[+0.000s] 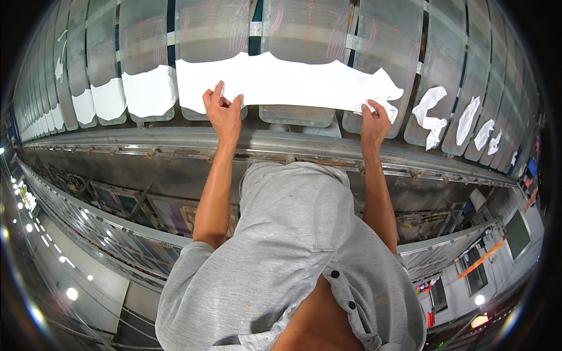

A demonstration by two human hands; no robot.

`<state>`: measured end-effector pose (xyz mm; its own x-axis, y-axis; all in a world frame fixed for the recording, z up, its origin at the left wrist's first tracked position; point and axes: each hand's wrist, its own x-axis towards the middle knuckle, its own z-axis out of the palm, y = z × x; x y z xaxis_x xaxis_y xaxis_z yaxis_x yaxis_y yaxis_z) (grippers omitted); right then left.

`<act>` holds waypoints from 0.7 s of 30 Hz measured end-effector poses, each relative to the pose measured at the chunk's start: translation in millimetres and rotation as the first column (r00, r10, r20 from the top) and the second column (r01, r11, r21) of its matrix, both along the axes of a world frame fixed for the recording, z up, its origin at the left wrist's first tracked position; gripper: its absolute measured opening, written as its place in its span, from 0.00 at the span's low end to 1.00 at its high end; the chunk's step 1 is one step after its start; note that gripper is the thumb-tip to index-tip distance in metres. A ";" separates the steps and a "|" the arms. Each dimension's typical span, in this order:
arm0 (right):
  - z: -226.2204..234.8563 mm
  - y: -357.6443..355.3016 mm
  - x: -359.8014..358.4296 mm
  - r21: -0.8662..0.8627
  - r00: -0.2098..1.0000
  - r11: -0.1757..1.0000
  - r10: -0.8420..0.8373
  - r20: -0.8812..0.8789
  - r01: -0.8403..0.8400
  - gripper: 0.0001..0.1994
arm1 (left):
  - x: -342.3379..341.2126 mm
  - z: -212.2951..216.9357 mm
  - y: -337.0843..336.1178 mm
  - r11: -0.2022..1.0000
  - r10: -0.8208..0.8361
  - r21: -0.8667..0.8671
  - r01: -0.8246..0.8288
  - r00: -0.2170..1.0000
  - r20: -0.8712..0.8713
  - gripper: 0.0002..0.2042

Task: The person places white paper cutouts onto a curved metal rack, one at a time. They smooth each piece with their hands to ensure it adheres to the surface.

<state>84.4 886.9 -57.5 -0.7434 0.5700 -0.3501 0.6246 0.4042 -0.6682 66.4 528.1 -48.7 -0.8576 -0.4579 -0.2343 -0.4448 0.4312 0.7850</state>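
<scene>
A long piece of white fabric (293,81) stretches across several grey boards in front of me, mostly flat. Its right end is bunched into folds. My left hand (223,114) rests at its near edge, left of the middle, with index finger and thumb spread apart over the cloth. At the crumpled right end, my right hand (375,121) pinches the near edge between thumb and fingers. Beside my left hand, a separate flat white fabric piece (149,92) covers the near end of a board.
Grey boards (304,29) stand side by side in a long row. More flat white pieces (109,98) lie leftward; crumpled white fabric (430,120) lies on boards to the right. A metal rail (175,140) runs between the boards and my body.
</scene>
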 end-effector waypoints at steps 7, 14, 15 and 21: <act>-2.5 1.2 3.3 -0.014 0.999 1.000 0.004 -0.035 -0.005 0.15 | 2.4 0.0 -0.1 1.000 -0.009 -0.004 0.009 1.000 0.002 0.29; -8.6 -0.4 4.8 0.008 0.997 0.999 0.037 -0.064 -0.036 0.15 | 2.0 0.4 1.2 1.000 -0.005 -0.018 0.005 1.000 -0.005 0.29; -9.0 -0.8 4.7 0.002 0.998 1.000 0.029 -0.063 -0.029 0.15 | 1.5 1.2 2.5 1.000 -0.010 -0.027 0.010 1.000 -0.005 0.29; -1.8 -5.2 1.5 0.042 0.996 0.997 0.066 -0.055 -0.064 0.15 | -2.8 11.8 9.6 0.975 -0.059 -0.205 0.081 0.992 0.108 0.32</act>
<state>85.9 881.7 -59.3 -0.7974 0.5324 -0.2842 0.5578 0.4703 -0.6839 63.6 537.7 -36.9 -0.8661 -0.4455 -0.2267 -0.4798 0.6138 0.6270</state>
